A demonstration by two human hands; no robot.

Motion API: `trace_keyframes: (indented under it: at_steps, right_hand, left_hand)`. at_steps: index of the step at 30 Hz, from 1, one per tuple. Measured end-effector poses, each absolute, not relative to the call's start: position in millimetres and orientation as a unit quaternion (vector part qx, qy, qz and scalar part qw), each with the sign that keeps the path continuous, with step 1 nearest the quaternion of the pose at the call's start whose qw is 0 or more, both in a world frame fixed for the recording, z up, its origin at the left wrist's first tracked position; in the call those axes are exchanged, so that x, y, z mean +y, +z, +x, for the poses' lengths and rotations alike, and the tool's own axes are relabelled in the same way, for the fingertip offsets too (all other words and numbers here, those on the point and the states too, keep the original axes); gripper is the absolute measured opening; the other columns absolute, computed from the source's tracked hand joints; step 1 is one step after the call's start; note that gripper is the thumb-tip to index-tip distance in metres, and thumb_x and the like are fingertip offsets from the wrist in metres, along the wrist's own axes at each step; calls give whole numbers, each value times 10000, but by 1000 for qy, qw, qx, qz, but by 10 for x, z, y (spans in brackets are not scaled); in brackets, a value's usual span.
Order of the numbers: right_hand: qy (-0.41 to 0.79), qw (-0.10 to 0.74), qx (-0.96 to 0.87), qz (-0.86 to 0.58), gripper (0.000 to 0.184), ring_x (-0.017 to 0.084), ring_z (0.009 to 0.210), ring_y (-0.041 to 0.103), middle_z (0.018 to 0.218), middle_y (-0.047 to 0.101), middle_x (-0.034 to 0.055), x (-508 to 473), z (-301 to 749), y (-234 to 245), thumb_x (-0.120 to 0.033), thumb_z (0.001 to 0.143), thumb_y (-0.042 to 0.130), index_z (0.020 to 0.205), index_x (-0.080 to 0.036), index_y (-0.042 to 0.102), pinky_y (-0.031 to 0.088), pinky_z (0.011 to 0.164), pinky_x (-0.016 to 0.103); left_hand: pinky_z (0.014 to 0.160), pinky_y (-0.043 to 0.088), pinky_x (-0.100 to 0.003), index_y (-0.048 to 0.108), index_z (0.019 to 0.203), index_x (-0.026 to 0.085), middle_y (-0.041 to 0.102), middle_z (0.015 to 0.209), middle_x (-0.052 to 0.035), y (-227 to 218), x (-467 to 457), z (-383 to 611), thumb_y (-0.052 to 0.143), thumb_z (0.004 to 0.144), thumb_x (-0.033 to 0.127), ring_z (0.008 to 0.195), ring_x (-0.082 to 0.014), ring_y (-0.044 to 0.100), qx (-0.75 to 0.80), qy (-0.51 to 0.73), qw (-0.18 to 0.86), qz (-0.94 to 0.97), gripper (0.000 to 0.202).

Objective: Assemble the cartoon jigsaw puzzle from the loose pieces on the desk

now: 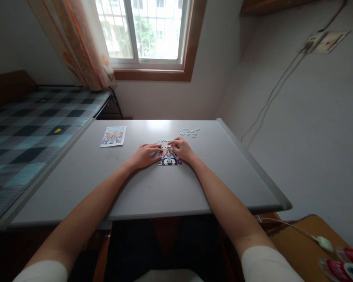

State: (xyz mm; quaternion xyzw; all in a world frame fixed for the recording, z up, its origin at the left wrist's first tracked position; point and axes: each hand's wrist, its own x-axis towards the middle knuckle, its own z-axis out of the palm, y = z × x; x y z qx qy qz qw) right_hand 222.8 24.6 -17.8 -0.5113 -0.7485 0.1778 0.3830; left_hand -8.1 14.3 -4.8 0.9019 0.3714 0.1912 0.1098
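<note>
A partly assembled jigsaw puzzle point(170, 161) lies on the grey-white table, with a blue-and-white cartoon face along its near edge and a gap in its upper part. My left hand point(147, 155) rests flat at the puzzle's left side, its fingers stretched out and their tips touching that edge. Over the upper right of the puzzle, my right hand point(182, 149) has its fingers bent together in a pinch at the gap. A small puzzle piece seems to be between those fingertips, mostly hidden. Several loose puzzle pieces point(191, 132) lie beyond my right hand.
A printed picture sheet point(113, 136) lies on the table point(170, 192) at the left. Beside the table is a bed point(47, 117) with a checked cover. A white wall with a hanging cable point(266, 103) bounds the right. Bottles point(344, 270) lie at the lower right.
</note>
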Motion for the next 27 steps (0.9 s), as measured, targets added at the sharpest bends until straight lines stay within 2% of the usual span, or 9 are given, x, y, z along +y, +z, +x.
trace_keyframes:
  at_steps: [4, 10, 27]
  right_hand:
    - [176, 382, -755, -503, 269, 125, 807, 562, 921, 562, 44, 255, 2233, -189, -72, 792, 546, 839, -217, 768, 471, 852, 277]
    - [178, 372, -755, -510, 293, 143, 858, 568, 920, 554, 47, 290, 2233, -215, -48, 777, 543, 819, -223, 773, 461, 896, 295]
    - [182, 384, -740, -521, 274, 124, 749, 542, 859, 547, 33, 228, 2215, -155, -70, 779, 504, 785, -196, 747, 460, 806, 268]
  left_hand:
    - [1108, 317, -443, 649, 1194, 307, 562, 1360, -24, -49, 145, -77, 496, 868, 534, 1279, -238, 487, 371, 197, 114, 900, 426]
    - [1103, 324, -443, 649, 1194, 306, 561, 1361, -24, -42, 142, -74, 490, 868, 541, 1280, -240, 486, 372, 193, 113, 901, 433]
    - [1113, 319, -449, 649, 1197, 316, 560, 1362, -17, -42, 142, -84, 490, 863, 543, 1288, -246, 476, 373, 195, 117, 899, 434]
